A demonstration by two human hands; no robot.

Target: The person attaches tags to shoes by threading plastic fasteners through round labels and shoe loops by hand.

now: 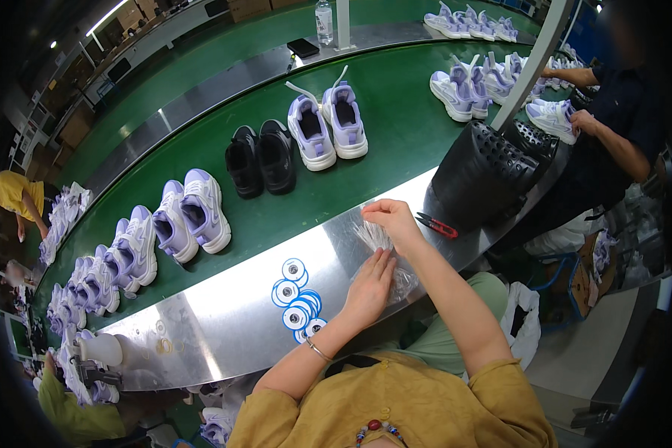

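At the far left, a person in a yellow top (11, 196) is bending over the green conveyor belt (396, 104), and a row of lilac-and-white sneakers (138, 246) is riding along it toward the right. Near the left edge, a white glue bottle (103, 348) is lying on the steel counter (224, 313). Further right on the counter, a small pile of round blue-and-white stickers (297, 299) is sitting just left of the person's left hand (371, 287). That hand is lying flat, fingers together and stretched out, pressing down on a clear plastic bag (377, 243) that is resting on the counter near its far edge. The right hand (392, 216) is hovering just beyond it, its fingers pinched together on the far end of the same bag. On the belt beyond, a black pair of shoes (261, 158) is standing beside a lilac pair with raised pull tabs (327, 123). Just right of the right hand, a red-handled pair of snips (437, 224) is lying on the counter, touching the foot of a black perforated basket (485, 175). Further right, another person in dark clothes (620, 127) is handling a pale sneaker (551, 118), with more lilac pairs (470, 86) waiting on the belt nearby.
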